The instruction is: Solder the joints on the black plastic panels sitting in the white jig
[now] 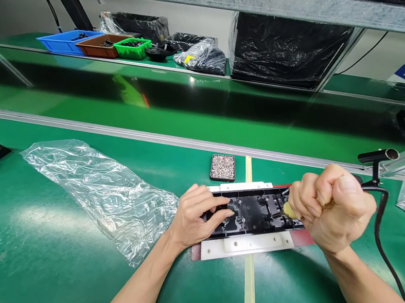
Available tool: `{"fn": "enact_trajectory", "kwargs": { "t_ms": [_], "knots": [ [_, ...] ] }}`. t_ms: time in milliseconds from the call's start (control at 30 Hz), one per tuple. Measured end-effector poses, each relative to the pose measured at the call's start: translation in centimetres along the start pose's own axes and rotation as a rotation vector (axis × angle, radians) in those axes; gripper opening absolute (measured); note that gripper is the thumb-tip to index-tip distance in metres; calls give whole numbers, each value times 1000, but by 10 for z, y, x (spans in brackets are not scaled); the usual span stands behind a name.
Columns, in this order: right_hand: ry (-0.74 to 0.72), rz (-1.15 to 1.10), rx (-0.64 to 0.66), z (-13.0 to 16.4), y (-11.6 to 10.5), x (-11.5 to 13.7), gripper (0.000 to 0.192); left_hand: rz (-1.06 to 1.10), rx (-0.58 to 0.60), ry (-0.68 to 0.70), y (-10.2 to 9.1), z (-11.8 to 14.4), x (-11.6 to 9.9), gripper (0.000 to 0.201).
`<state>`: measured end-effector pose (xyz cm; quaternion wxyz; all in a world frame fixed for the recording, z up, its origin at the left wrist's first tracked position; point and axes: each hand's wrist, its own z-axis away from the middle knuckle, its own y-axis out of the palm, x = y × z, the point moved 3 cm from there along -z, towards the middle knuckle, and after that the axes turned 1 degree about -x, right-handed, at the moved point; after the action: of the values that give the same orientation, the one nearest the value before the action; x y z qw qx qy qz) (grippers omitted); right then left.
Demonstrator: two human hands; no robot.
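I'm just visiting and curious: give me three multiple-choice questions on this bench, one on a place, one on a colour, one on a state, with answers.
1. Where does the small tray of screws lie?
A. beyond the black part
B. on the plastic bag
C. in the blue bin

2. What colour is the smallest bin on the far shelf?
A. blue
B. green
C. brown

3. How is the right hand?
A. flat and open
B. closed in a fist on a tool
C. resting on the bag

Answers:
1 A, it sits on the green mat just behind the black part in its white fixture.
2 B, it stands beside the brown bin.
3 B, fingers curl round a yellowish handle; the left hand presses the part.
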<state>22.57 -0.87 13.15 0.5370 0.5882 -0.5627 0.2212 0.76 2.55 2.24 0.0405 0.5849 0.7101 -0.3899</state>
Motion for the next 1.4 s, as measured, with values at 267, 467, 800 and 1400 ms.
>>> {"fn": "enact_trajectory", "kwargs": {
  "t_ms": [267,467,800,1400],
  "knots": [
    [24,-8,3,1,-2,1,30,-3,-2,2,1,0,0,18],
    [1,-6,13,1,-1,1,34,-2,-2,-3,1,1,1,19],
    [25,-4,-1,2,0,1,33,-11,-7,-5,1,1,1,19],
    [13,-10,11,2,0,-1,42,3,-12,4,1,1,1,21]
  ]
}}
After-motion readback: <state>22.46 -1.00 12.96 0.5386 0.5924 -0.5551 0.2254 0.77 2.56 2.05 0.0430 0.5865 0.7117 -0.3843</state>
